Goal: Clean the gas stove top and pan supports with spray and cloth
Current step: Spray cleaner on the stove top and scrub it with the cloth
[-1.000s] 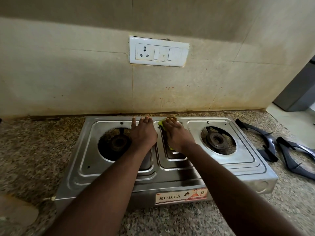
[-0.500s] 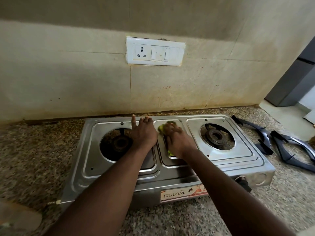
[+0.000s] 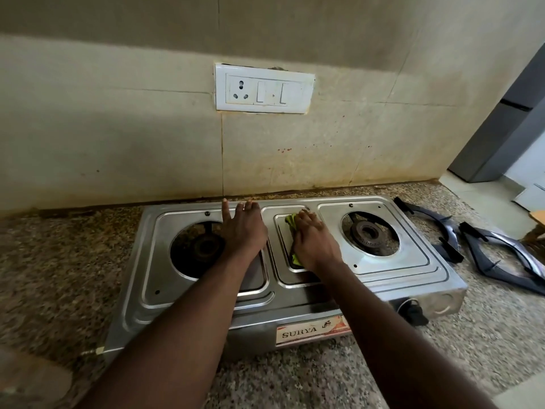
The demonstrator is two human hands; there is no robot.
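In the head view, the left hand (image 3: pixel 243 231) lies flat on the stove top (image 3: pixel 413 261) by the left burner (image 3: pixel 203 247), fingers straight and released, probably steadying it. The right hand (image 3: pixel 312 243) presses the green cloth (image 3: pixel 290 222) into the recessed centre panel, fingers bent over it in a grasp. The cloth looks soft and light, best bunched under the palm. The pan supports (image 3: pixel 501 255) lie on the counter (image 3: pixel 59 261) to the right, likely stiff and heavy.

You're standing in a home kitchen. A two-burner steel gas stove (image 3: pixel 298 305) sits on a speckled granite counter (image 3: pixel 59 261) before you, against a stained tiled wall (image 3: pixel 118 143) with a socket-and-switch plate (image 3: pixel 264 89).
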